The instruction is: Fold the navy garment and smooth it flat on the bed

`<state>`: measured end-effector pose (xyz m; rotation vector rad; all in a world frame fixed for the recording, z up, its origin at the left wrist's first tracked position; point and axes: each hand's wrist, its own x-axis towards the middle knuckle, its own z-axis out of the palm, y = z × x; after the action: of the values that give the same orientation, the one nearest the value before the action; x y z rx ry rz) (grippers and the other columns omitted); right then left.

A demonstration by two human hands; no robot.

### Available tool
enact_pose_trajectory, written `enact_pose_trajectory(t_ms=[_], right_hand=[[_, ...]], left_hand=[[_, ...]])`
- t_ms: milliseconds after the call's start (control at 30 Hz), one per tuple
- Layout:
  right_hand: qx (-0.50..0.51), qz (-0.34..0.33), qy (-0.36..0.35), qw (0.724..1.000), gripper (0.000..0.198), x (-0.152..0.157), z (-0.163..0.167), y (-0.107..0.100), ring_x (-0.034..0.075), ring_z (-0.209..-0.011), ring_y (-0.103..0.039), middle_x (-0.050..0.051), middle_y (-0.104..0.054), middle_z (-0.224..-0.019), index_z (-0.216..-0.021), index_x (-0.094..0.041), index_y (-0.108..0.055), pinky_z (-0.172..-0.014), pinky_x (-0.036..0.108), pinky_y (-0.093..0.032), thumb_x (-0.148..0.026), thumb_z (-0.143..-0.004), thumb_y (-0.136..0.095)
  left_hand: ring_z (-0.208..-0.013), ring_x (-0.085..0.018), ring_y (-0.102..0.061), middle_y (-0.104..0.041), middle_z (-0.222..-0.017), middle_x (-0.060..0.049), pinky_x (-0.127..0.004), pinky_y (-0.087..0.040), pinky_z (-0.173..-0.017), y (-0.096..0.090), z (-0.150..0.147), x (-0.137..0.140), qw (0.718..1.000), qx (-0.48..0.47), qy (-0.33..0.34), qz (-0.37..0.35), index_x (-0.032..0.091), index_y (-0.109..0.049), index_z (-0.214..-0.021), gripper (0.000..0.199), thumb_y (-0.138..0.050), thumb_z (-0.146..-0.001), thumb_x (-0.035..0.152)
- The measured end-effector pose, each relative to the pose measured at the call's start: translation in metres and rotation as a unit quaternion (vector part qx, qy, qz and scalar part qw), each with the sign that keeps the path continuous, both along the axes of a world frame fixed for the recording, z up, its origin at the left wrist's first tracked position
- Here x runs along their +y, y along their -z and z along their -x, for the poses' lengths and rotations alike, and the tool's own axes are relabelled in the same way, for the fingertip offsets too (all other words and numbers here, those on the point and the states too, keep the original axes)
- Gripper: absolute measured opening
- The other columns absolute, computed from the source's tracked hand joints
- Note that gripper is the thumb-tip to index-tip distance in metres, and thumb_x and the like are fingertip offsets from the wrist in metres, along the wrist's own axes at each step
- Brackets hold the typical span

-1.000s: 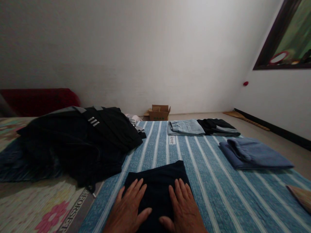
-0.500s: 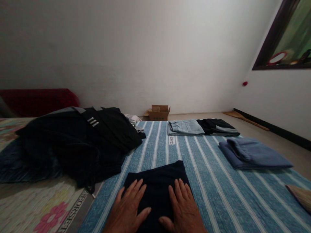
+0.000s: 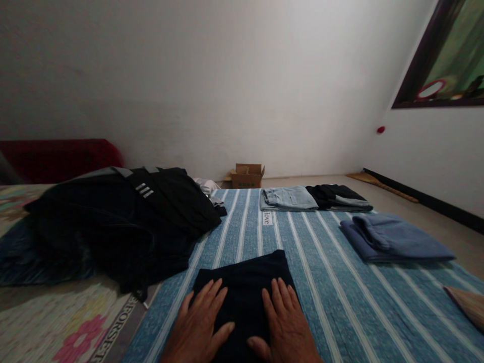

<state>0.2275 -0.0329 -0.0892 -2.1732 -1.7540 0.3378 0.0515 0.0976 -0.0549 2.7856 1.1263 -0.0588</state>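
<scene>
A dark navy folded garment (image 3: 245, 287) lies on the blue-and-white striped bedcover (image 3: 302, 282) right in front of me. Its kind is hard to make out. On its left side my left hand (image 3: 200, 322) rests flat, fingers stretched forward and thumb pointing inward. My right hand (image 3: 285, 322) lies flat on the right side in the same way. Neither hand grips the cloth. The near end of the garment runs out of the bottom of the view between my wrists.
To the left is a heap of dark clothes (image 3: 124, 222). Folded light-blue jeans (image 3: 289, 198), a black-and-grey folded garment (image 3: 340, 196) and a folded blue garment (image 3: 397, 238) lie to the right. A cardboard box (image 3: 247, 176) stands beyond the bed, by the wall.
</scene>
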Motion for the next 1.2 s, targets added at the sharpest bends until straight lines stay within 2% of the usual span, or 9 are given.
enact_pose_trajectory(t_ms=[133,433,600,767,1033,1200], right_hand=[[-0.001,-0.003,-0.002,1.0,0.086,0.0001,-0.0003,0.0005,0.034,-0.135,-0.008,0.019,-0.015,-0.147,-0.14,-0.013,-0.031,-0.109,0.051,-0.012,-0.073,-0.079,-0.037],[-0.005,-0.011,0.003,1.0,0.085,0.0003,0.0,0.0036,0.034,-0.135,-0.009,0.019,-0.017,-0.146,-0.14,-0.013,-0.033,-0.109,0.051,-0.013,-0.073,-0.079,-0.038],[-0.001,-0.011,0.001,1.0,0.085,0.0023,-0.0017,0.0055,0.034,-0.135,-0.008,0.02,-0.017,-0.146,-0.14,-0.013,-0.033,-0.109,0.051,-0.013,-0.072,-0.079,-0.04],[-0.002,-0.01,-0.003,1.0,0.084,0.0015,-0.0017,0.0055,0.033,-0.135,-0.007,0.02,-0.016,-0.147,-0.141,-0.013,-0.031,-0.109,0.051,-0.012,-0.071,-0.081,-0.037],[-0.003,-0.006,0.002,1.0,0.081,-0.0007,0.0005,0.0058,0.034,-0.136,-0.008,0.016,-0.015,-0.148,-0.141,-0.015,-0.031,-0.11,0.05,-0.012,-0.067,-0.081,-0.043],[0.003,-0.002,0.001,1.0,0.082,0.0,0.0001,0.0045,0.033,-0.136,-0.007,0.017,-0.014,-0.148,-0.141,-0.013,-0.031,-0.11,0.05,-0.01,-0.068,-0.081,-0.041]], left_hand=[[-0.133,-0.03,-0.029,-0.035,-0.144,-0.004,-0.055,-0.022,-0.108,0.0046,0.0024,0.0014,1.0,-0.008,0.007,-0.01,0.028,-0.043,-0.133,0.058,-0.048,-0.081,0.052],[-0.135,-0.028,-0.026,-0.031,-0.145,-0.004,-0.054,-0.019,-0.109,0.0001,-0.0006,-0.0005,1.0,0.021,-0.006,0.005,0.027,-0.041,-0.135,0.059,-0.046,-0.081,0.052],[-0.134,-0.029,-0.028,-0.034,-0.144,-0.004,-0.054,-0.021,-0.108,0.0024,0.0023,-0.0003,1.0,-0.006,0.001,-0.004,0.028,-0.043,-0.133,0.058,-0.047,-0.082,0.053],[-0.135,-0.028,-0.027,-0.033,-0.145,-0.004,-0.054,-0.02,-0.109,-0.0003,0.0023,-0.0015,1.0,0.013,-0.005,0.001,0.027,-0.043,-0.134,0.057,-0.047,-0.082,0.051],[-0.134,-0.028,-0.029,-0.034,-0.144,-0.005,-0.054,-0.02,-0.108,-0.0013,0.0003,0.0003,1.0,0.003,-0.004,0.0,0.027,-0.044,-0.133,0.057,-0.048,-0.081,0.05],[-0.133,-0.029,-0.03,-0.036,-0.143,-0.006,-0.054,-0.022,-0.108,0.001,0.0007,0.002,1.0,-0.013,0.003,-0.004,0.028,-0.046,-0.132,0.056,-0.047,-0.082,0.052]])
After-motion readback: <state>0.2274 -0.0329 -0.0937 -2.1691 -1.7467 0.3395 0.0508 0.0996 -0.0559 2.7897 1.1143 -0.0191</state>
